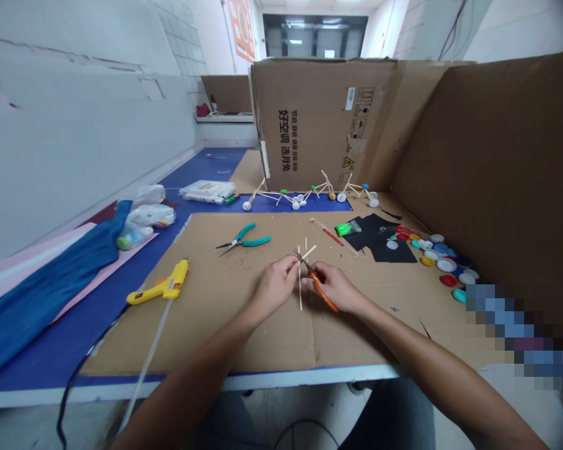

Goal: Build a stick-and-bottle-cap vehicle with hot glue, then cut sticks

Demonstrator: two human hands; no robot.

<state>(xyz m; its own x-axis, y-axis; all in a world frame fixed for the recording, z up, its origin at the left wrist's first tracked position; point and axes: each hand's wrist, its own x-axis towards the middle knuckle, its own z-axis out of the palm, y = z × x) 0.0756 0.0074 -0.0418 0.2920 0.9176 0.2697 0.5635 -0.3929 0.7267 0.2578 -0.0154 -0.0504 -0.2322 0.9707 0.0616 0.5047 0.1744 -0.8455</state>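
My left hand (280, 276) is closed, its fingertips pinching a short, pale wooden stick (309, 252) that slants up to the right. My right hand (335, 286) wraps round an orange-handled tool (325, 295) with two thin, dark metal jaws; I cannot tell if it is scissors or pliers. Those jaws are parted and meet the stick by my left fingertips. Between the hands, a longer stick (301, 295) lies on the cardboard sheet (263, 337), and a small stick piece (306, 243) lies just beyond.
Teal-handled needle-nose pliers (244, 240) and a yellow glue gun (166, 284) lie left. Stick frames with bottle-cap wheels (295, 202) stand behind. Black sheets (380, 237) and many-coloured caps (446, 265) lie right. Tall cardboard (328, 125) walls the back.
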